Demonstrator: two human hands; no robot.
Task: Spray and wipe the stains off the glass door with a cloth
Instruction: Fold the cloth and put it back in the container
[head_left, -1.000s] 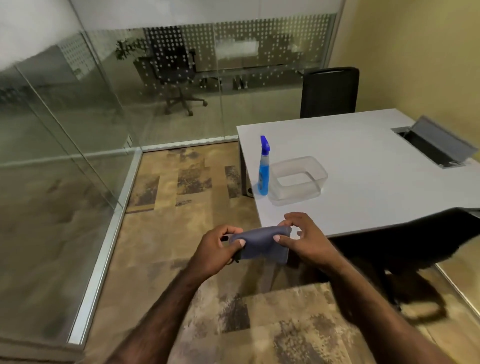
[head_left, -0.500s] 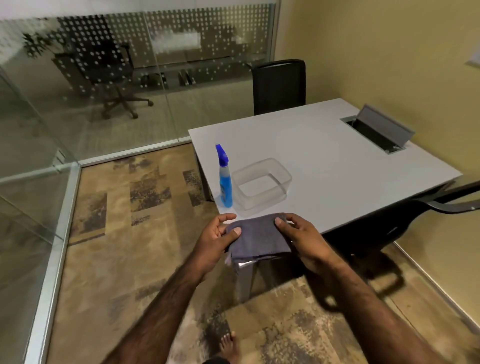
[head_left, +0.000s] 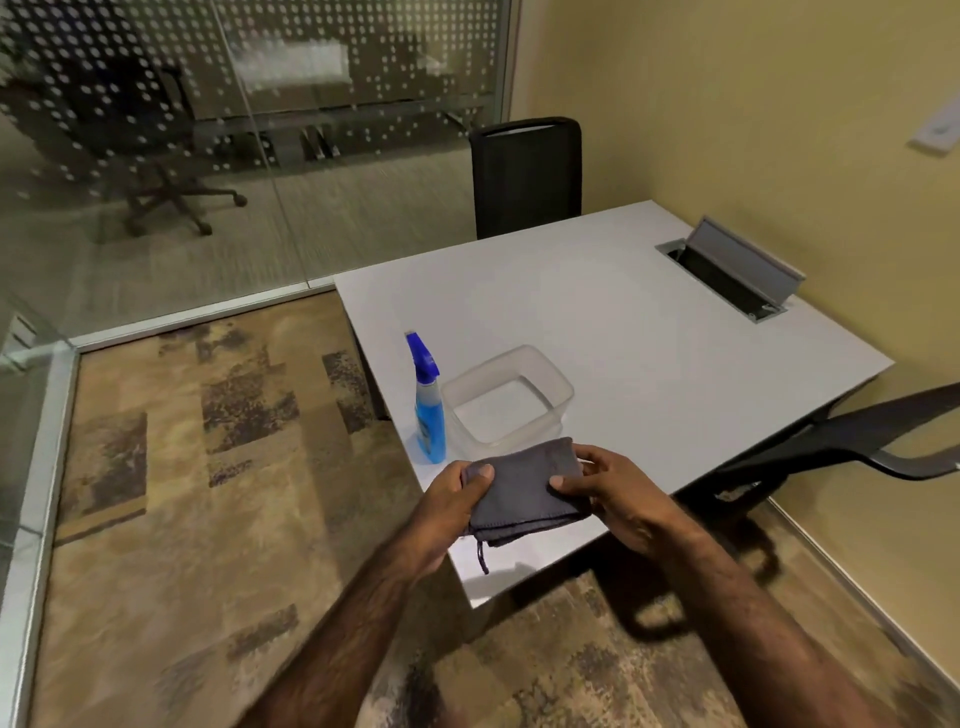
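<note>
Head camera, looking down at a small office corner. I go from the biggest things to the smallest.

At 11 o'clock, across the upper left, stands the glass wall (head_left: 249, 156) with a band of frosted dots; I cannot tell from here which panel is the door, nor see any stains. A patterned carpet (head_left: 208, 493) fills the lower left. From the centre out to 2 o'clock sits a white bench (head_left: 623, 338). A black chair (head_left: 527, 176) stands behind it at 12 o'clock, and a second chair's arm (head_left: 857, 447) reaches in at 3 o'clock. A cable hatch (head_left: 737, 270) lies open at 2 o'clock.

On the near left corner of the bench sits a clear plastic tub (head_left: 558, 387). Just beside it, toward 9 o'clock, stands the blue spray bottle (head_left: 428, 410), upright.

Just below centre, both my hands hold the folded grey cloth (head_left: 524, 491) over the bench's near edge. My left hand (head_left: 452, 504) pinches its left side with the thumb on top. My right hand (head_left: 618, 493) pinches the right side, fingers curled.

I judge the step in hand is readying the cloth. To do it well I would keep the fold flat and firm, pass it to one hand, then take the bottle by its neck with the free hand.
</note>
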